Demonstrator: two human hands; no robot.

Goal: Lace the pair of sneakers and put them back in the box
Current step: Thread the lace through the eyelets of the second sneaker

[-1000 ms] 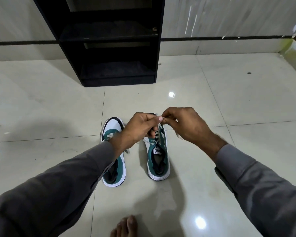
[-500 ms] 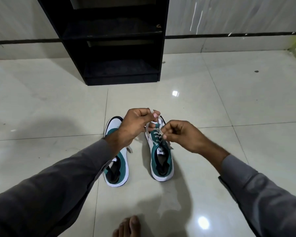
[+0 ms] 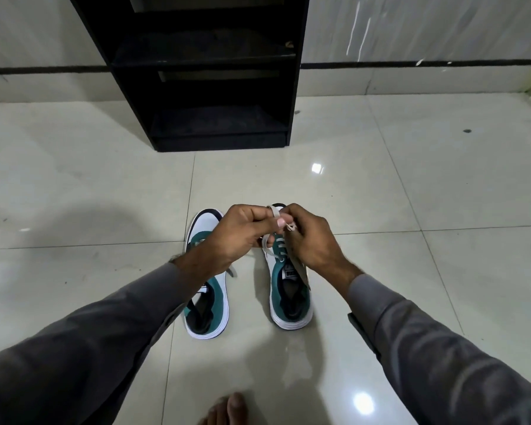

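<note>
I saw the left hand [image 3: 239, 233] and right hand [image 3: 311, 240] pinching the white lace [image 3: 275, 213] above the right sneaker [image 3: 288, 286]. Both sneakers stood side by side on the floor [image 3: 380, 210], the left sneaker [image 3: 207, 302] partly under my forearm.

Bare floor [image 3: 411, 271] lies open right of the right shoe [image 3: 290, 297] and left of the left shoe [image 3: 207, 308], with a narrow strip between them. A black shelf [image 3: 209, 72] blocks the way beyond; a bare foot [image 3: 227, 412] sits near.
</note>
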